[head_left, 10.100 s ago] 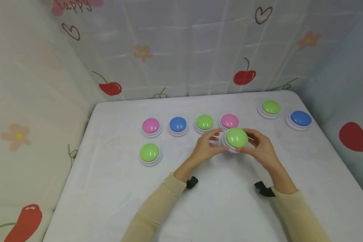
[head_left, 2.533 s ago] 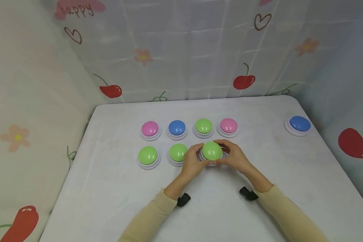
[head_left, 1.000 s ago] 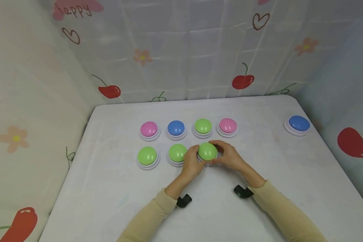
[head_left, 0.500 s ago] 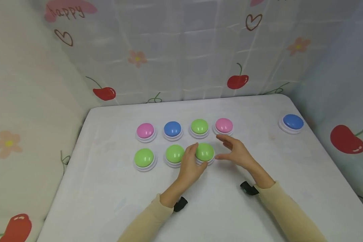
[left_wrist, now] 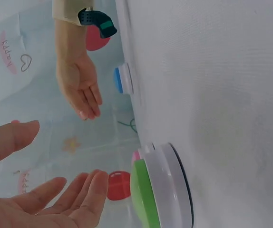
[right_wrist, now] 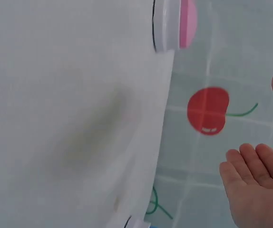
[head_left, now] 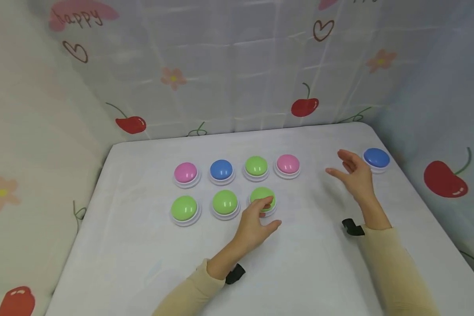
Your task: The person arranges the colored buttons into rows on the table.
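Three green dome buttons form the front row on the white table (head_left: 142,263); the rightmost green button (head_left: 262,197) sits just under my left hand (head_left: 269,213). That hand is spread and holds nothing. In the left wrist view its fingers (left_wrist: 60,197) hover a small gap off the green dome (left_wrist: 146,194). My right hand (head_left: 341,166) is open in the air, palm facing left, just left of a lone blue button (head_left: 376,158). The right wrist view shows its straight fingers (right_wrist: 253,185) holding nothing.
A back row holds a pink button (head_left: 185,172), a blue button (head_left: 221,169), a green button (head_left: 256,166) and a pink button (head_left: 288,163). Curtains printed with cherries enclose the table at the back and on both sides. The table's right edge lies just past the lone blue button.
Both hands let go of the rightmost green button, which now rests in the front row. My right hand swung right toward the lone blue button; my left hand drew back slightly and opened.
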Demonstrator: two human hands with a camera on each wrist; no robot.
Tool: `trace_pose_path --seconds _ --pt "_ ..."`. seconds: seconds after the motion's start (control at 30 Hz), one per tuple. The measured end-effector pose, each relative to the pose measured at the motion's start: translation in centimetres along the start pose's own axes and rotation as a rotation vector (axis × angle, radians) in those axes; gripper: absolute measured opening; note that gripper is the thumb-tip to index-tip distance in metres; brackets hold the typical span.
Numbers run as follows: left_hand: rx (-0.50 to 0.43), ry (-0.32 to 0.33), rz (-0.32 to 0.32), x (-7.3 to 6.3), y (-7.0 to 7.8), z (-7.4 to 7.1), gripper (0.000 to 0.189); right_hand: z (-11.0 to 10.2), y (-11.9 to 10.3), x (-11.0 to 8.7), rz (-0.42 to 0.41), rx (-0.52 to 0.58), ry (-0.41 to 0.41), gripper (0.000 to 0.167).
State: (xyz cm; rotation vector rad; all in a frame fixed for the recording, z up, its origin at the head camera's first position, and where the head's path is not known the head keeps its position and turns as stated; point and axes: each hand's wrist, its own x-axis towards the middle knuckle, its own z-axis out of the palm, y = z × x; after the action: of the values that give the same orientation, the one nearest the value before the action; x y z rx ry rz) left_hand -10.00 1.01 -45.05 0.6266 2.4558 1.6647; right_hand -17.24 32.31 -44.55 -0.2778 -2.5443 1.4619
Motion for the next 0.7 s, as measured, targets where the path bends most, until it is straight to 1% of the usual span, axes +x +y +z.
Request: trace_pose_path --seconds 0.07,0.17,0.23,0.33,0.4,0.5,0.63,0.7 --pt "-0.01 -0.009 0.01 -0.1 -0.1 0.1 0.057 -1.1 0.6 0.8 0.046 -0.01 0.068 0.077" --pt "-0.013 -0.02 0.009 -0.2 -0.1 0.3 0.055 -2.6 1.7 2.2 0.127 -0.016 0.169 0.079" --pt "-0.013 -0.027 0.01 -0.2 -0.1 0.3 0.055 -3.7 2.7 3.2 0.175 -0.012 0.235 0.079" --pt "-0.014 -0.037 0.01 -0.3 -0.1 0.3 0.055 -5.1 4.4 4.4 0.225 0.006 0.316 0.079" --pt "-0.016 -0.039 0.013 -0.3 -0.1 0.3 0.055 -5.9 5.5 5.0 0.277 0.015 0.333 0.079" --pt "-0.013 -0.04 0.02 -0.4 -0.2 0.4 0.055 -6.8 6.7 5.5 0.349 0.024 0.33 0.081" --pt "-0.01 -0.045 0.026 -0.4 -0.1 0.4 0.054 -7.4 7.8 5.9 0.428 0.017 0.291 0.086" --pt "-0.013 -0.048 0.023 -0.5 0.0 0.4 0.054 -7.6 8.2 6.1 0.445 -0.008 0.263 0.088"
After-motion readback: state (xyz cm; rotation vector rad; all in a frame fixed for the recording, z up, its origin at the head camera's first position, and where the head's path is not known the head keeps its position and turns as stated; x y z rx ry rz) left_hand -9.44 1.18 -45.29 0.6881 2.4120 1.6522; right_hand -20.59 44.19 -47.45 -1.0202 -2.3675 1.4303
